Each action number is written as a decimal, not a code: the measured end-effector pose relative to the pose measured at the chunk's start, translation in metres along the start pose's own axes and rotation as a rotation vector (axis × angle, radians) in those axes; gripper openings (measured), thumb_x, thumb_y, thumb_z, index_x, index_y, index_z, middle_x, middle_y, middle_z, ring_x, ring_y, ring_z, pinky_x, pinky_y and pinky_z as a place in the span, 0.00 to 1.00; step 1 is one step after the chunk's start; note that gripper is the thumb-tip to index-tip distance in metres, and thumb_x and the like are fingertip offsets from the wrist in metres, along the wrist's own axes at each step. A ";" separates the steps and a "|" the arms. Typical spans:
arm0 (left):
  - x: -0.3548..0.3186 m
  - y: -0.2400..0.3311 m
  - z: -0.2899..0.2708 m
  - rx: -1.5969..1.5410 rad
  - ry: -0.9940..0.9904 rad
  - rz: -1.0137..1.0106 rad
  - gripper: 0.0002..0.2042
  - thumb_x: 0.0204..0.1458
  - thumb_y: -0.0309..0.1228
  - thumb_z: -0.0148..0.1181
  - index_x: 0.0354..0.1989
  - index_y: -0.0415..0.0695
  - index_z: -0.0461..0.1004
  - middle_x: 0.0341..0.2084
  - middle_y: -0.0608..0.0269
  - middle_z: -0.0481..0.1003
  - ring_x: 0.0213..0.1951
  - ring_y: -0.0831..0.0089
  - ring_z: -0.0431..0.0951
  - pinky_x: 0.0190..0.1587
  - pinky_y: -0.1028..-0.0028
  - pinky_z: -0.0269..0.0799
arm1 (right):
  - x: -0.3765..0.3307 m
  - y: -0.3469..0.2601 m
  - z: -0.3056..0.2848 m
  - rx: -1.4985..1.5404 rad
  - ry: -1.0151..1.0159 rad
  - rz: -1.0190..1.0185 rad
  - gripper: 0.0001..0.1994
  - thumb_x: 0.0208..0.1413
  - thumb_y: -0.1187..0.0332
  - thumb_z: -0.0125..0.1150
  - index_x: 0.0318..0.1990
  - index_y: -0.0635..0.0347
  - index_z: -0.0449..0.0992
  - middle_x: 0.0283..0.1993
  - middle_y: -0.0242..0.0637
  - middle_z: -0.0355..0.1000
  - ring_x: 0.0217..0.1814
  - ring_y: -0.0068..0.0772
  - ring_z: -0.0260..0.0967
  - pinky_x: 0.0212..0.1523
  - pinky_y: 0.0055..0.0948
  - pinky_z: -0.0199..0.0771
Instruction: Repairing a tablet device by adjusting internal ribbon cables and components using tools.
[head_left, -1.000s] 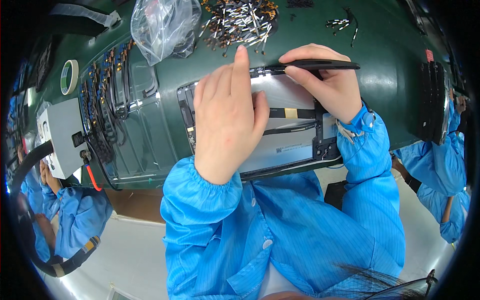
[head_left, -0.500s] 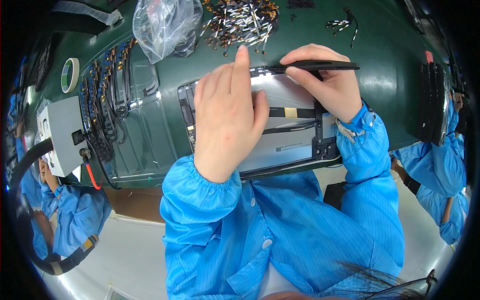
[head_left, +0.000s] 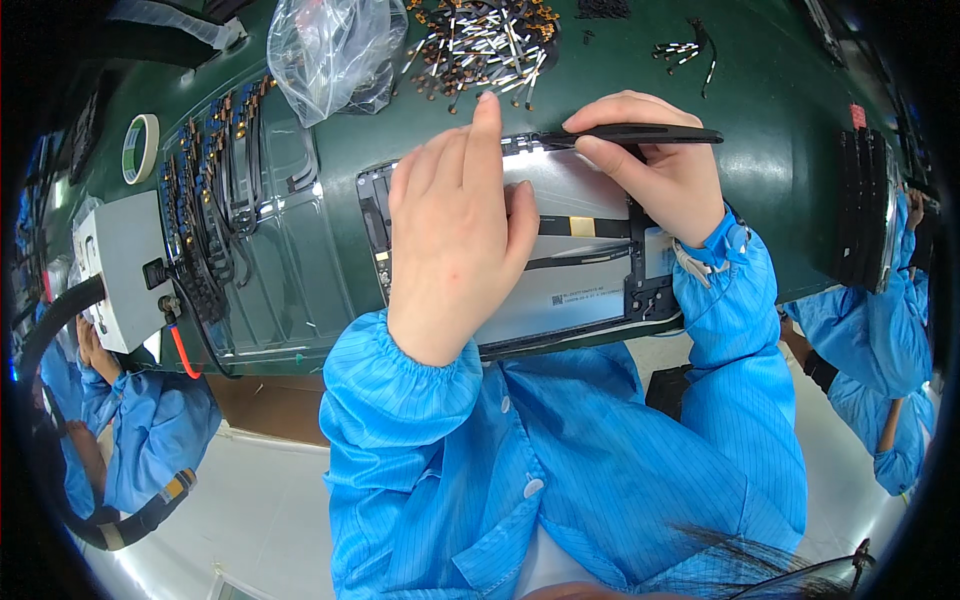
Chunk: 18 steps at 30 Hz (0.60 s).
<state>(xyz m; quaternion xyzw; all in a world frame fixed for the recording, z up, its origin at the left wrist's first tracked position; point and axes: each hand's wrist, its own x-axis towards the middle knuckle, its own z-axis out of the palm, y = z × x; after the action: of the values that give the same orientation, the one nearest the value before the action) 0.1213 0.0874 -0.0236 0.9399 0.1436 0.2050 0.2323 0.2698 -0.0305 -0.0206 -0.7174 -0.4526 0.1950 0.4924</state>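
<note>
An opened tablet housing (head_left: 585,290) lies before me, its silver panels crossed by dark flex strips. My left hand (head_left: 450,225) rests flat across its left part, fingers stretched out, and hides what is beneath. The index fingertip reaches past the housing's far edge. Between the thumb and fingers of my right hand (head_left: 665,165) are black tweezers (head_left: 650,133), held nearly level. Their tips point left and meet the far edge of the housing, close to a row of small shiny parts. Whether the tips grip anything is too small to tell.
A pile of small flex cables (head_left: 485,50) lies beyond the housing, beside a clear plastic bag (head_left: 335,60). Leftward are a clear tray (head_left: 290,290) with rows of cables, a tape roll (head_left: 140,150) and a grey box (head_left: 125,270). Dark panels (head_left: 865,210) stand at right; co-workers sit either side.
My right hand and the tweezers have shifted very slightly right and nearer. My left hand stays in place on the housing.
</note>
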 end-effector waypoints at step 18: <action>-0.001 0.003 -0.004 -0.030 0.000 -0.029 0.26 0.42 0.25 0.54 0.53 0.33 0.58 0.39 0.50 0.69 0.44 0.55 0.68 0.49 0.62 0.59 | -0.005 -0.002 -0.008 0.395 0.119 -0.003 0.04 0.50 0.74 0.50 0.32 0.64 0.70 0.39 0.39 0.71 0.42 0.26 0.67 0.42 0.24 0.65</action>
<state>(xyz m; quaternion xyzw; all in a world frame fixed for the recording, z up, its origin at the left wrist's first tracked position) 0.1193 0.0861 -0.0191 0.9341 0.1539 0.2037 0.2493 0.2719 -0.0389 -0.0164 -0.6164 -0.3767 0.2368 0.6496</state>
